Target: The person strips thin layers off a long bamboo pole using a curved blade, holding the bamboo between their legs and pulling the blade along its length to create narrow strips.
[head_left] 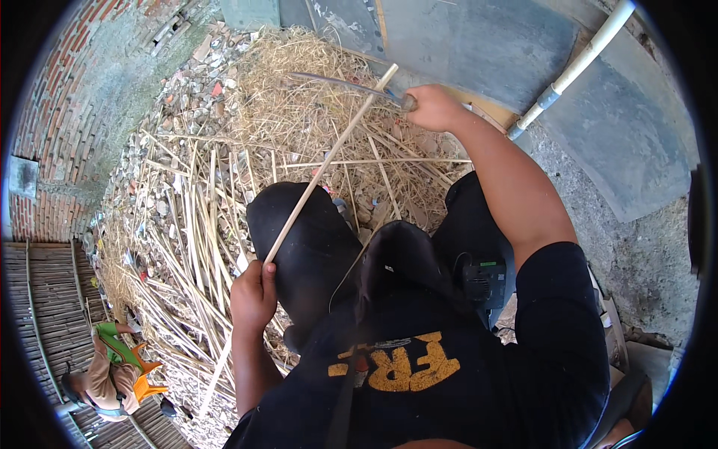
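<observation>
- Centrally, the left hand [253, 293] is closed around a pale bamboo strip [327, 163], gripping it low so that most of its length runs up and away from the fist toward the blade.
- Right hand [434, 107]: closed on the handle of a long curved knife [340, 82], whose blade extends leftward from the fist and meets the strip near its far end (apparently so the edge can bear on the strip while the other hand steadies it).
- Below the left grip, a short tail of the strip continues down past the wrist.
- Between the two grips lie the person's black-clad knees [314, 239], over which the strip passes as over a support.
- Beyond the right grip: a heap of straw and bamboo offcuts [194, 202] spread over rubble.
- Right of that fist, a white pipe [576, 67] runs along a grey wall.
- Far below-left of the left grip, another person [105, 374] crouches on a slatted floor.
</observation>
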### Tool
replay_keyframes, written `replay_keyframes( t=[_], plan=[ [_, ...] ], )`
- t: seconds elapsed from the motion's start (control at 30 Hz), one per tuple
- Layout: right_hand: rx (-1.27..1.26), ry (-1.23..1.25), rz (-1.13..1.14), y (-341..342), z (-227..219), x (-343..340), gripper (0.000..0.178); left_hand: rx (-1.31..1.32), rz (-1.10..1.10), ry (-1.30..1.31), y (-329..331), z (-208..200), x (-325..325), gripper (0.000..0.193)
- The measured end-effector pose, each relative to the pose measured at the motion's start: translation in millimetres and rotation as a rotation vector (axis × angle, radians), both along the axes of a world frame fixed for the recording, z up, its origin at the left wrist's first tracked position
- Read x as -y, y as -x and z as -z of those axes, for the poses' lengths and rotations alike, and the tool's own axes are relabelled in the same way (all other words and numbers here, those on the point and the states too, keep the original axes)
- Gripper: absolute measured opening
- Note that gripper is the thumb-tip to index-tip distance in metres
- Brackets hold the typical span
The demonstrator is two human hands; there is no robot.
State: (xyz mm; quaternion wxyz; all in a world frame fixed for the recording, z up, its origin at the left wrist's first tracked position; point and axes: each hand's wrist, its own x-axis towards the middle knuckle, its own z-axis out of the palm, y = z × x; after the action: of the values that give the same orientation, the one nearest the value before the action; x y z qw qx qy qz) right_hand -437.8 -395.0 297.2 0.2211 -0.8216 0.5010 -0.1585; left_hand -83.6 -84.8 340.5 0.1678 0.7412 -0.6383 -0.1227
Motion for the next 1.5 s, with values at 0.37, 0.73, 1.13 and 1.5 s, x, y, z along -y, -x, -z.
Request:
replay_keyframes(
  t=[0.37,0.73,1.13,1.5],
  plan=[
    [-0.116,0.020,0.088,8,13,11,0.028,-0.007,0.006,-0.001,0,-4,4,0.037],
    [-0.178,-0.017,-0.023,-9,-40,-23,0.028,0.066,0.018,0.048,-4,2,-9,0.018],
    [-0.084,0.051,-0.139,-15,-27,-23,0.033,-0.102,0.083,-0.020,-10,-1,-5,0.032],
    [-0.123,-0.079,-0.227,-34,-30,-33,0.024,-0.028,0.075,-0.075,-12,-2,-2,0.030]
  ],
)
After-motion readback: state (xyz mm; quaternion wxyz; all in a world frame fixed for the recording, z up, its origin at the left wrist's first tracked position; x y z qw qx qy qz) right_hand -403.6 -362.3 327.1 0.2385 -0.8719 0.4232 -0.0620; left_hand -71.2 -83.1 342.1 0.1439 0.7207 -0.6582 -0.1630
